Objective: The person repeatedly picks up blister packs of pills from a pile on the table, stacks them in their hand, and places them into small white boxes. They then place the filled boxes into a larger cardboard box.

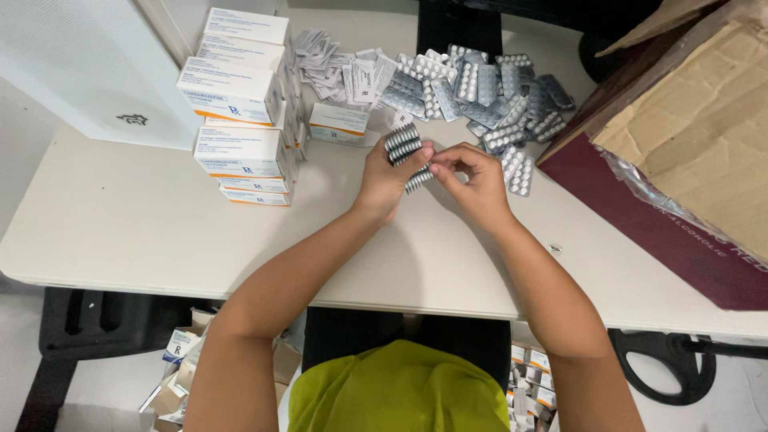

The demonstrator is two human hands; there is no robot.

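Note:
My left hand (382, 180) grips a stack of silver blister strips (404, 148) above the middle of the white table (120, 232). My right hand (478, 182) pinches the lower end of the same stack from the right. Just beyond the hands lies a loose heap of blister strips (496, 92), with one strip (520, 170) next to my right hand. A small white and orange medicine box (338, 124) lies just left of the stack.
Stacked white and orange medicine boxes (240, 104) stand at the back left. Folded paper leaflets (340, 68) lie behind them. A big open cardboard carton (688, 144) fills the right side. A white panel (80, 64) is at far left. More boxes (180, 368) sit below the table.

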